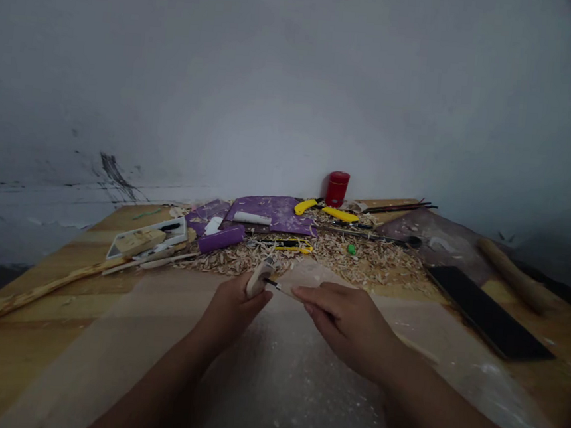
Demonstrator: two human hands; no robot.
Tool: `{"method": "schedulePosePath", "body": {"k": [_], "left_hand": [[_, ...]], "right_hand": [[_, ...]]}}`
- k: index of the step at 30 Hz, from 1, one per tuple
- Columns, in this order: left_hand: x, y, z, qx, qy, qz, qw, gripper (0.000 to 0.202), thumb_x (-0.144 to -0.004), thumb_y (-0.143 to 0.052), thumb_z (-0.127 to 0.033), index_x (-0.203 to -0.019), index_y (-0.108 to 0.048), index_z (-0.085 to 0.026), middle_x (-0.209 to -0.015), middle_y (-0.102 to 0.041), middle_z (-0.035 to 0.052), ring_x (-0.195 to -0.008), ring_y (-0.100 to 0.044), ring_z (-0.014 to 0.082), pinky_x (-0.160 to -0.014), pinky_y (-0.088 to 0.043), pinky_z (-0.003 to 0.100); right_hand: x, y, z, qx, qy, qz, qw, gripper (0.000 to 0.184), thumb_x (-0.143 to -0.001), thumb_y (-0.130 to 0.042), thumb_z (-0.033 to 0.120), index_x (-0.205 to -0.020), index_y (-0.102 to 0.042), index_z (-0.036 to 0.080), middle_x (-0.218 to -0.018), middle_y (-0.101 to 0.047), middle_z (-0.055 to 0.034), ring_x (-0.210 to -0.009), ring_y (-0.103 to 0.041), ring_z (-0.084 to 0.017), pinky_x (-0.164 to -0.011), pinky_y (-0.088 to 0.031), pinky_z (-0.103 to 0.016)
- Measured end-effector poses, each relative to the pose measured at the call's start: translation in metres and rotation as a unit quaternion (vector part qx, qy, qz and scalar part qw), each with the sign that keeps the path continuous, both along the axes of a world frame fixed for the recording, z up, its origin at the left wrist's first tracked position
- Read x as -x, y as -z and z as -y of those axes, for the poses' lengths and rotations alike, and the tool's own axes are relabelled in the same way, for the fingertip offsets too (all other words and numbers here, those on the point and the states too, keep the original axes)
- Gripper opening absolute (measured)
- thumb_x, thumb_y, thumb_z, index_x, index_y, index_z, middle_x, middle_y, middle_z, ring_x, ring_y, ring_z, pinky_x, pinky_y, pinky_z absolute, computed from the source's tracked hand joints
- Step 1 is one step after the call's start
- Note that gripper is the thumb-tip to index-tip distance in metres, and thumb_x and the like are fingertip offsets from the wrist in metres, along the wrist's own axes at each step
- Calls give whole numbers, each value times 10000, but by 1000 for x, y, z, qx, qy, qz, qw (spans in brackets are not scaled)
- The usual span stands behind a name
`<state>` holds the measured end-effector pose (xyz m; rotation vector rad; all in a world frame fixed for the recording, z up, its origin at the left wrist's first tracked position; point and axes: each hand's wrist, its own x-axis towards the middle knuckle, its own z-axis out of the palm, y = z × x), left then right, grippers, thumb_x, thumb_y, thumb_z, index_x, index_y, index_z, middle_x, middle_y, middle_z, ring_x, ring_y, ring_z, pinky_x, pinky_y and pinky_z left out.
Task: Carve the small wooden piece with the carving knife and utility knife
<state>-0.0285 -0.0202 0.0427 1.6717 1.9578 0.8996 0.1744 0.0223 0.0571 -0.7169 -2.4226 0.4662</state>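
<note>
My left hand (235, 306) is closed around a small pale carved piece of wood (258, 279), whose upper end shows above the fingers. My right hand (344, 316) grips the light handle of a carving knife (285, 290). Its short dark blade points left and meets, or comes very close to, the wood piece near my left thumb. Both hands are over a clear plastic sheet (271, 373) on the near part of the table. Just beyond them lies a heap of wood shavings (381, 262).
Yellow utility knives (340, 214) lie among the shavings near a red canister (337, 188). Purple sheets (276, 210) are behind. A white tray (184, 228) and long stick (33, 295) lie left; a dark flat block (489, 312) and wooden rod (510, 273) lie right. A wall stands behind.
</note>
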Motion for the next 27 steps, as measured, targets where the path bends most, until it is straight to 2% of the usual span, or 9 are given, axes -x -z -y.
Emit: {"method": "schedulePosePath", "body": {"k": [3,8,14,19,23,25,27], "left_hand": [[-1,-1,0,-15,11,-49,999,123,-729,-505,-306,-713,-532,-187,-619,-537,-21,-595,-482,139,-560,-329,235],[-4,-3,2,-16,-3,-17,1000,141,-724,-508,-293,-797,-546,-179,-655,-549,-13,-616,-485,146,-578,-345,243],[-9,-6,5,-20,-44,18,999,101,-728,-495,-286,-744,-506,-187,-608,-507,-24,-578,-459,135,-553,-338,239],[-10,-5,4,-22,-61,52,997,112,-720,-508,-304,-709,-483,-196,-550,-449,-46,-500,-411,112,-480,-313,217],[-13,-1,3,-21,-74,136,988,124,-703,-524,-303,-679,-457,-202,-483,-424,-70,-403,-371,84,-409,-288,195],[-16,1,3,-3,-88,207,974,140,-704,-521,-314,-677,-432,-209,-422,-389,-91,-338,-337,74,-362,-261,185],[-20,2,4,25,-88,273,957,170,-711,-516,-338,-671,-406,-214,-377,-359,-106,-288,-308,69,-319,-234,178]], "right_hand": [[1,4,1,4,-5,-9,1000,310,-849,-419,179,-1103,-590,226,-801,-637,-30,-705,-574,-138,-647,-417,-240],[6,10,7,-14,12,-30,999,293,-845,-421,173,-1080,-594,200,-785,-629,-40,-696,-568,-145,-647,-415,-250],[15,20,20,-133,55,-16,989,336,-833,-406,153,-1134,-555,166,-662,-549,-25,-550,-483,-136,-526,-342,-244],[21,26,27,-216,85,-19,973,335,-822,-391,122,-1110,-561,132,-649,-540,-35,-537,-474,-143,-501,-314,-253],[26,29,27,-244,87,-28,966,327,-828,-390,125,-1106,-563,111,-631,-539,-43,-521,-477,-157,-477,-325,-261],[28,31,25,-221,87,-29,971,329,-833,-392,130,-1118,-556,117,-647,-551,-48,-540,-499,-164,-488,-356,-265],[29,31,20,-167,77,-42,982,328,-845,-400,144,-1141,-541,135,-700,-584,-56,-598,-538,-165,-536,-404,-266]]}}
